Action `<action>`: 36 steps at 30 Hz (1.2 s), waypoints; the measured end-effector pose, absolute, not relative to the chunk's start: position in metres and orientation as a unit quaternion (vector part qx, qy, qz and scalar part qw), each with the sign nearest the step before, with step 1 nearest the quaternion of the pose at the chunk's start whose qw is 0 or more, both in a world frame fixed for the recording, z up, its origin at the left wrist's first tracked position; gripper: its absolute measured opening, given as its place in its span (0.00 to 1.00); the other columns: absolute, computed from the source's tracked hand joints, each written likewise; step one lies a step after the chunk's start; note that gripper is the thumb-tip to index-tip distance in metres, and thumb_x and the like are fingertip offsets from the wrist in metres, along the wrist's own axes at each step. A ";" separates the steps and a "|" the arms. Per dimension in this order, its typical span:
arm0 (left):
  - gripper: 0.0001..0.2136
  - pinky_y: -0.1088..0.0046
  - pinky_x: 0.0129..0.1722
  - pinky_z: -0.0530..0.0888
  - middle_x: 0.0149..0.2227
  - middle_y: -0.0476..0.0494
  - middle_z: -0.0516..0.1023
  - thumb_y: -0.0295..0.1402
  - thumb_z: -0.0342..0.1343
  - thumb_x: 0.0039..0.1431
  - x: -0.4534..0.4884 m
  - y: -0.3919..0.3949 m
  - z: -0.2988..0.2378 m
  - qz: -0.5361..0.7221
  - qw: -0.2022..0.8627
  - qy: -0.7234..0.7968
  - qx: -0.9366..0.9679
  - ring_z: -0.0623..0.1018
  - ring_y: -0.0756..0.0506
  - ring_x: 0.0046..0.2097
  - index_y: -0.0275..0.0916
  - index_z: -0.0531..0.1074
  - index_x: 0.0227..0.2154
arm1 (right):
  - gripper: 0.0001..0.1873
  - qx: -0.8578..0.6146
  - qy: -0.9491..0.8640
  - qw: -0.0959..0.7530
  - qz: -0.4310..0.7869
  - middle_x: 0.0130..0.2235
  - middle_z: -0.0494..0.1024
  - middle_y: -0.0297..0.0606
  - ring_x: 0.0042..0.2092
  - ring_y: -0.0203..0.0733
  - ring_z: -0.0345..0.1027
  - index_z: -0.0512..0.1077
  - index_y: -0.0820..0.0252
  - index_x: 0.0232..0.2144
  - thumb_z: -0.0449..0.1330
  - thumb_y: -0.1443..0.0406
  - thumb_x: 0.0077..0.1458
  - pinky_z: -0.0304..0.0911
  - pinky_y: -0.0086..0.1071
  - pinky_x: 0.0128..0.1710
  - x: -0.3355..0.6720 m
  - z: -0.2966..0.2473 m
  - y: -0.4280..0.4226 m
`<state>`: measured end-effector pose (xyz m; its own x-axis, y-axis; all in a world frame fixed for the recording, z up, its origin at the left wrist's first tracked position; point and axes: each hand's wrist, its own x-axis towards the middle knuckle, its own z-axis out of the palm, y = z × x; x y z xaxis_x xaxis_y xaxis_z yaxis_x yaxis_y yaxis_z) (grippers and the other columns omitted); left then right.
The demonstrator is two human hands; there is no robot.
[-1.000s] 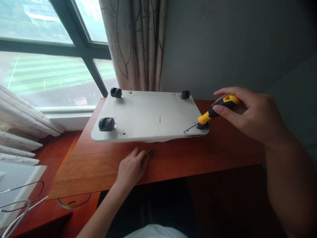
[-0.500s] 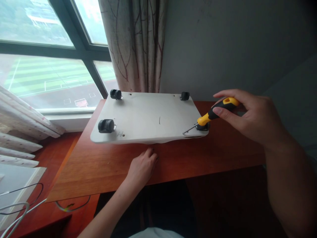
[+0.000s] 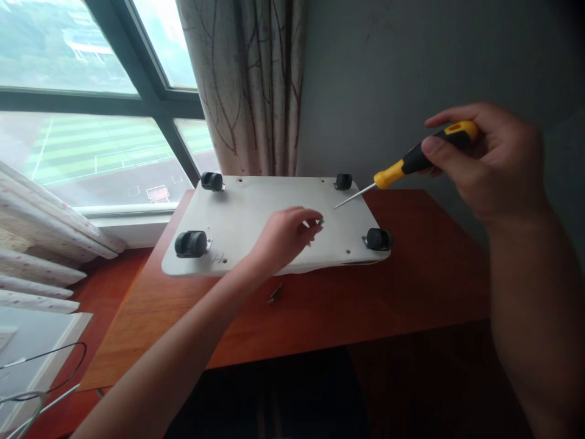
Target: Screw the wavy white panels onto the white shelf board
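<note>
In my right hand (image 3: 498,158) is a yellow and black screwdriver (image 3: 420,155), gripped by its handle. Its shaft slants down to the left, and the tip hangs above a white board (image 3: 256,207) that lies on the table. Over the middle of the board, my left hand (image 3: 290,235) pinches a small screw (image 3: 321,222) between thumb and fingers, mostly covered by them. Black casters stand at the board's corners, among them one at the near right (image 3: 378,239) and one at the near left (image 3: 191,244). A few loose screws (image 3: 275,294) lie on the table by the board's front edge.
The board sits on a reddish wooden table (image 3: 411,292). Behind it hang a patterned curtain (image 3: 251,91) and a grey wall (image 3: 388,79). A large window (image 3: 114,140) is at the left, with cables (image 3: 41,396) low beside the table.
My left hand has risen from the table onto the board's middle, uncovering the loose screws. My right hand has lifted the screwdriver up and away from the hole near the front right caster.
</note>
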<state>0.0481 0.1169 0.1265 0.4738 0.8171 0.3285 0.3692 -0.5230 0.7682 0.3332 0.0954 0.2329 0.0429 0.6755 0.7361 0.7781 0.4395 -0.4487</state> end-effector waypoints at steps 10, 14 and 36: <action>0.05 0.69 0.41 0.76 0.30 0.41 0.82 0.26 0.64 0.55 0.118 0.289 0.120 0.310 0.301 0.462 0.775 0.81 0.47 0.33 0.31 0.82 0.34 | 0.13 -0.562 -0.673 0.478 -0.059 0.36 0.75 0.38 0.30 0.34 0.71 0.74 0.62 0.45 0.65 0.62 0.60 0.69 0.27 0.27 0.332 0.233 0.199; 0.07 0.68 0.44 0.76 0.30 0.41 0.82 0.27 0.64 0.55 0.131 0.317 0.107 0.304 0.292 0.474 0.773 0.81 0.46 0.35 0.31 0.82 0.36 | 0.12 -0.586 -0.669 0.449 -0.087 0.37 0.77 0.36 0.32 0.34 0.70 0.74 0.59 0.45 0.65 0.61 0.60 0.69 0.28 0.30 0.332 0.230 0.218; 0.11 0.66 0.48 0.73 0.41 0.40 0.82 0.33 0.66 0.54 0.139 0.339 0.089 0.216 0.212 0.504 0.809 0.79 0.40 0.44 0.40 0.83 0.41 | 0.15 -0.610 -0.708 0.330 -0.132 0.43 0.82 0.37 0.34 0.35 0.68 0.74 0.57 0.48 0.65 0.59 0.61 0.65 0.30 0.40 0.322 0.218 0.248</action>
